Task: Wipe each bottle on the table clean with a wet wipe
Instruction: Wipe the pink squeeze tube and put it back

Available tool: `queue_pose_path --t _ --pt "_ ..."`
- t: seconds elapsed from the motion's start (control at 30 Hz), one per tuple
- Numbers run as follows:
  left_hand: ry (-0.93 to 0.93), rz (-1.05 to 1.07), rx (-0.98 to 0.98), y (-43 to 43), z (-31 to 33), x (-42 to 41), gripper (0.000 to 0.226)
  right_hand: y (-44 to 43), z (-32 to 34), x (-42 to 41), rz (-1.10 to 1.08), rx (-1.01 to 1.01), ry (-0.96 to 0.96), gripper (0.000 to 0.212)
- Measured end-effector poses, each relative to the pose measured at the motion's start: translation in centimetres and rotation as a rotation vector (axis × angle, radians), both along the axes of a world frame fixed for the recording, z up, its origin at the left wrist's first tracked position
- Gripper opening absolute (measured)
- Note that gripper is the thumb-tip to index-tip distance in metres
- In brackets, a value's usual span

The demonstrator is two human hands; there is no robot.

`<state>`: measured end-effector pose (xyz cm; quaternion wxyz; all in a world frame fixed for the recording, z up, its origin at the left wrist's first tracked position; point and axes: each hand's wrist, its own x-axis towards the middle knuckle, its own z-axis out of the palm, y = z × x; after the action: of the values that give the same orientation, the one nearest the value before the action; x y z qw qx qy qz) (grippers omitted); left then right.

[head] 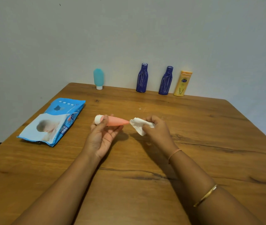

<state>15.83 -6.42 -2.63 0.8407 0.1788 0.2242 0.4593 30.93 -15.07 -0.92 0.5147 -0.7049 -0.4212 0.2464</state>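
the pink bottle [117, 121] lay sideways above the bench [145, 159], its white-capped end pinched by the left hand [102, 135]. the right hand [155, 129] clutched the wet wipe [139, 126] at the bottle's tapered tip. best to roll the bottle while stroking tip to cap, so every side gets wiped.

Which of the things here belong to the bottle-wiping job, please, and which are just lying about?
For the job: pink tube bottle in the left hand; wet wipe in the right hand; teal bottle; left blue bottle; right blue bottle; yellow Vaseline bottle; Mee Mee wipes pack.
Just lying about: white specks on the wooden table.
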Motion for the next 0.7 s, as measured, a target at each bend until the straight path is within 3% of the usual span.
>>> queue_pose_path --t 0.1,0.13,0.23,0.4,0.5,0.7 --pt "0.083 -0.031 0.117 -0.3 0.0 0.3 0.064 0.5 0.0 -0.5 0.076 -0.099 0.568 0.01" --pt "0.111 -0.037 0.157 -0.5 0.2 0.3 0.06 0.4 0.2 -0.6 0.106 -0.131 0.662 0.007" --pt "0.177 -0.019 0.252 -0.6 0.5 0.3 0.058 0.5 0.0 -0.5 0.143 -0.193 0.704 0.034" --pt "0.144 0.006 0.248 -0.7 0.8 0.8 0.06 1.0 -0.1 -0.5 0.151 -0.202 0.889 0.046" --pt "0.096 -0.027 0.21 -0.3 0.9 0.8 0.063 1.7 0.1 -0.8 0.112 -0.152 0.951 0.033" --pt "0.315 -0.034 0.241 0.7 0.4 0.7 0.042 4.0 1.2 -0.6 0.035 -0.052 0.988 0.032"
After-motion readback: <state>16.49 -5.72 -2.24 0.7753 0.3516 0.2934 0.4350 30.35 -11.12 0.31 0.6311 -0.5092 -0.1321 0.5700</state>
